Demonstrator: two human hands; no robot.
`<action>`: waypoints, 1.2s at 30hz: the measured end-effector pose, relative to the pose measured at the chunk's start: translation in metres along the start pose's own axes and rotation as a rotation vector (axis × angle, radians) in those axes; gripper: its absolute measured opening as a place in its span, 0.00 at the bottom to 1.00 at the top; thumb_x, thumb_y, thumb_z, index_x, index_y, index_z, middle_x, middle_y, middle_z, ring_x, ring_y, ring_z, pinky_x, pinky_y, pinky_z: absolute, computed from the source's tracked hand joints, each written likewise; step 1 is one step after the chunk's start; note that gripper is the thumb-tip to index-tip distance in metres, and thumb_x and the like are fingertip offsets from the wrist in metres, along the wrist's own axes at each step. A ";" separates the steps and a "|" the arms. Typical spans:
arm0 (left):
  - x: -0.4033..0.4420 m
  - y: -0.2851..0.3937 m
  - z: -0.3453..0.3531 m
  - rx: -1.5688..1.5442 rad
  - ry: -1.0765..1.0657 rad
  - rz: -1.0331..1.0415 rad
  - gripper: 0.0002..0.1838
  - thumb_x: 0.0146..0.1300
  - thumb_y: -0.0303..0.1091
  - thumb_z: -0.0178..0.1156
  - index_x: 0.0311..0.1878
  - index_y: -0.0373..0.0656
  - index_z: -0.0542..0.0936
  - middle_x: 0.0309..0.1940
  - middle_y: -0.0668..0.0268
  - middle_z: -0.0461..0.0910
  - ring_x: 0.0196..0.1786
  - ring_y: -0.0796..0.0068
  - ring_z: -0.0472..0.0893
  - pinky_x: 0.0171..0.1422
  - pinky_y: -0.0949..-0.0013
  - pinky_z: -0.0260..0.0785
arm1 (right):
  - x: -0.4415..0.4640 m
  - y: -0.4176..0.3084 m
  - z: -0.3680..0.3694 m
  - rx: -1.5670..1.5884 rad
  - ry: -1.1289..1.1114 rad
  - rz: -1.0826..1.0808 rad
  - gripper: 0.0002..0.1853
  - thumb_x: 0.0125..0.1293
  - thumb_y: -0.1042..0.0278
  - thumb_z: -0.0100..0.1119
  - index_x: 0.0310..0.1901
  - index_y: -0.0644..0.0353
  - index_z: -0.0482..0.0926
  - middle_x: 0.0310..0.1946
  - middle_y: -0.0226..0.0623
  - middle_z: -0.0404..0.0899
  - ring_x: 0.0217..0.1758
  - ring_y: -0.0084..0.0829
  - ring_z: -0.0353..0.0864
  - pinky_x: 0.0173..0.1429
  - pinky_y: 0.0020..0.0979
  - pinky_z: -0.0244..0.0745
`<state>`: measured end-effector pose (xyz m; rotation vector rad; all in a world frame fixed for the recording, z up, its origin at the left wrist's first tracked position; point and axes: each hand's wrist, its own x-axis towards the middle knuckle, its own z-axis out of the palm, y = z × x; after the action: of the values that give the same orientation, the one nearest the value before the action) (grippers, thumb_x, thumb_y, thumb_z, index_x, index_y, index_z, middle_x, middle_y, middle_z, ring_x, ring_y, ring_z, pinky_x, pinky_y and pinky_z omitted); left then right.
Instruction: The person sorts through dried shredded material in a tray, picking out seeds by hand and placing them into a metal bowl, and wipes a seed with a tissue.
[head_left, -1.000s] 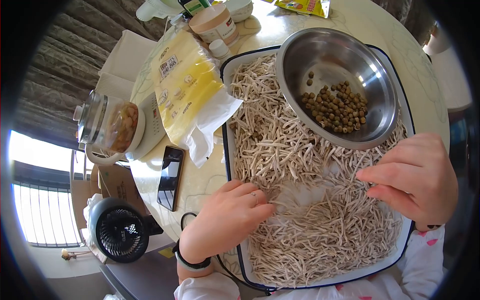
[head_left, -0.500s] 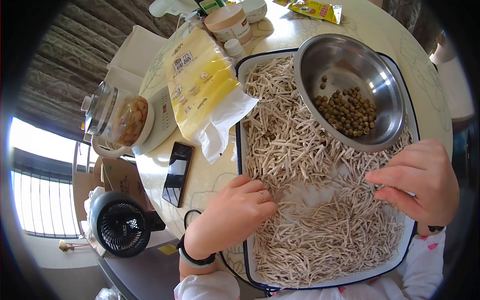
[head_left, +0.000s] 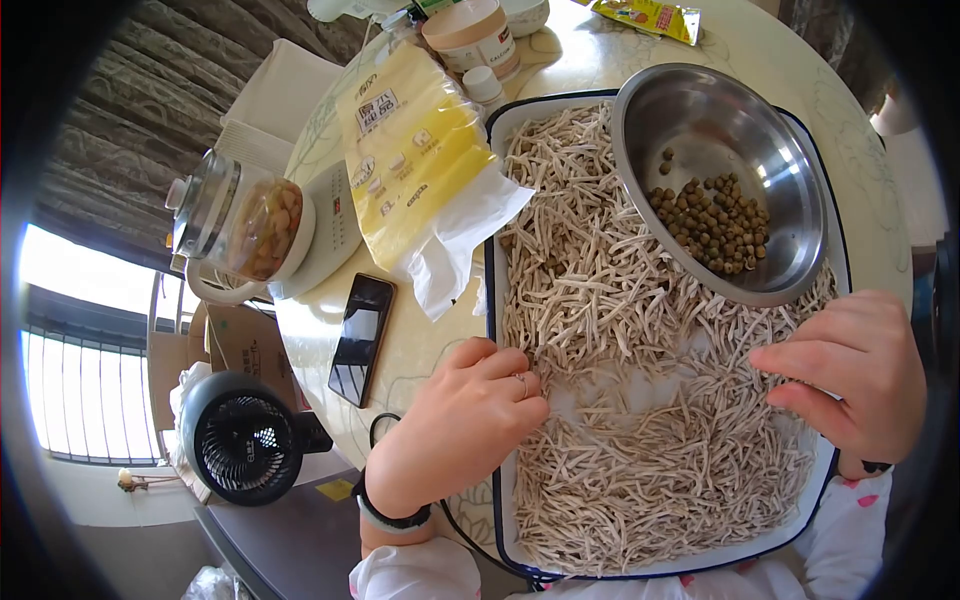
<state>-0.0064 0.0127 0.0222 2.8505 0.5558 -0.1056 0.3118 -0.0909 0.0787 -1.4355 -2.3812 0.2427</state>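
Thin pale dried root pieces fill a white enamel tray with a dark blue rim. My left hand rests over the tray's left side, fingers curled down at the pieces; its fingertips are hidden, so what they hold cannot be made out. At the right side, my right hand hovers low over the roots, thumb and forefinger apart with nothing visible between them. Between the hands the layer thins and the white tray bottom shows. A steel bowl of small round brown balls sits tilted on the tray's far right part.
Left of the tray lie a yellow plastic bag and a phone. A glass pot stands on a white base, with a small fan below. Jars and a yellow packet are at the back.
The view has shifted slightly, so the table things sit a little further right. My right thumb and forefinger look a little further apart; my left hand stays curled in place.
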 end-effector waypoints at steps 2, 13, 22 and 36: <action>-0.001 0.001 -0.001 -0.009 -0.067 -0.006 0.06 0.52 0.30 0.68 0.34 0.48 0.82 0.33 0.74 0.80 0.49 0.68 0.79 0.59 0.62 0.65 | 0.001 0.000 -0.001 -0.005 -0.006 0.000 0.17 0.50 0.61 0.75 0.42 0.55 0.86 0.27 0.31 0.82 0.27 0.35 0.80 0.33 0.36 0.65; 0.001 -0.001 -0.002 -0.167 0.083 0.074 0.12 0.51 0.29 0.69 0.41 0.50 0.84 0.37 0.74 0.80 0.51 0.69 0.78 0.61 0.62 0.63 | 0.004 0.000 0.000 -0.031 0.028 -0.037 0.16 0.48 0.63 0.75 0.40 0.56 0.87 0.24 0.32 0.80 0.25 0.35 0.80 0.29 0.35 0.66; 0.014 0.003 0.011 -0.105 0.032 0.093 0.08 0.53 0.31 0.68 0.37 0.48 0.82 0.36 0.72 0.78 0.50 0.67 0.77 0.62 0.62 0.64 | 0.003 0.000 -0.001 -0.039 0.026 -0.026 0.16 0.47 0.63 0.75 0.40 0.56 0.87 0.24 0.32 0.81 0.25 0.35 0.81 0.30 0.35 0.67; 0.014 0.003 0.012 -0.089 0.163 0.071 0.09 0.56 0.35 0.70 0.38 0.46 0.81 0.39 0.69 0.80 0.50 0.63 0.77 0.59 0.62 0.66 | -0.001 0.001 -0.003 -0.013 0.015 -0.004 0.16 0.52 0.60 0.74 0.42 0.56 0.87 0.27 0.31 0.82 0.27 0.34 0.80 0.33 0.36 0.67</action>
<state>0.0074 0.0123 0.0099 2.8032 0.4770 0.1605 0.3139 -0.0917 0.0807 -1.4334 -2.3776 0.2156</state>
